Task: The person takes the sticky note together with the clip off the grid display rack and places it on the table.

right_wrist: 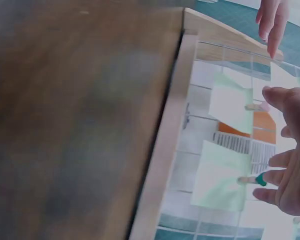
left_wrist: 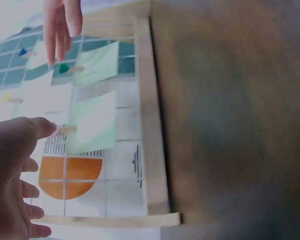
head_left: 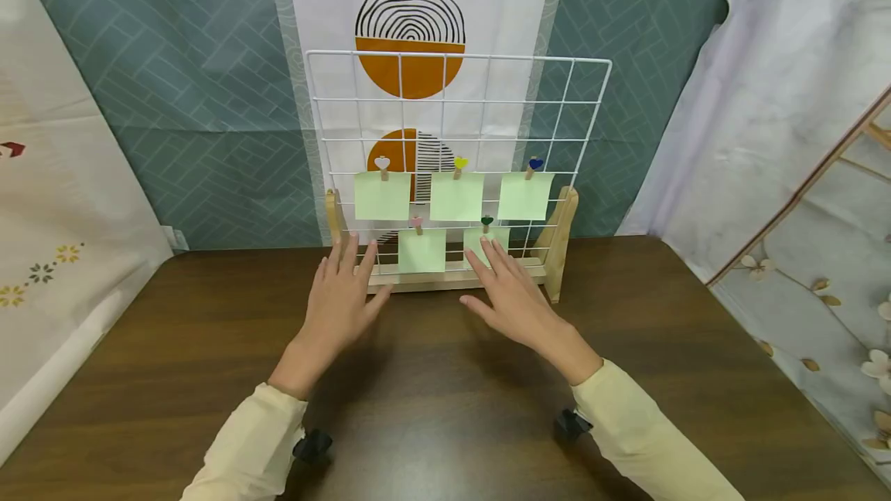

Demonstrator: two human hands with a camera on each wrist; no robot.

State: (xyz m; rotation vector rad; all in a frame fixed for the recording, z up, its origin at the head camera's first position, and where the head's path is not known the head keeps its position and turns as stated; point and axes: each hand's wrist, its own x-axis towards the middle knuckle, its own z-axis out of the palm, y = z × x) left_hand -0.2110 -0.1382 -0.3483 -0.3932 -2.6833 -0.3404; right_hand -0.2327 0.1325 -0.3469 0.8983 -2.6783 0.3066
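A white wire grid (head_left: 459,101) stands upright in a wooden base (head_left: 455,279). Small clothespins with heart tops hold pale green paper notes on it: three in the upper row, such as the middle note (head_left: 456,198), and two below, the left one (head_left: 421,252) under a pink heart clip (head_left: 417,224). My left hand (head_left: 339,292) is held in front of the grid's lower left, fingers spread and holding nothing. My right hand (head_left: 513,296) reaches before the lower right note (head_left: 476,239), its straight fingers overlapping that note below the green heart clip (head_left: 486,220).
Brown wooden table (head_left: 418,408) spreads beneath the hands. Behind the grid hangs a teal and white patterned curtain (head_left: 188,99). White floral cloths flank the table at left (head_left: 63,199) and right (head_left: 786,176).
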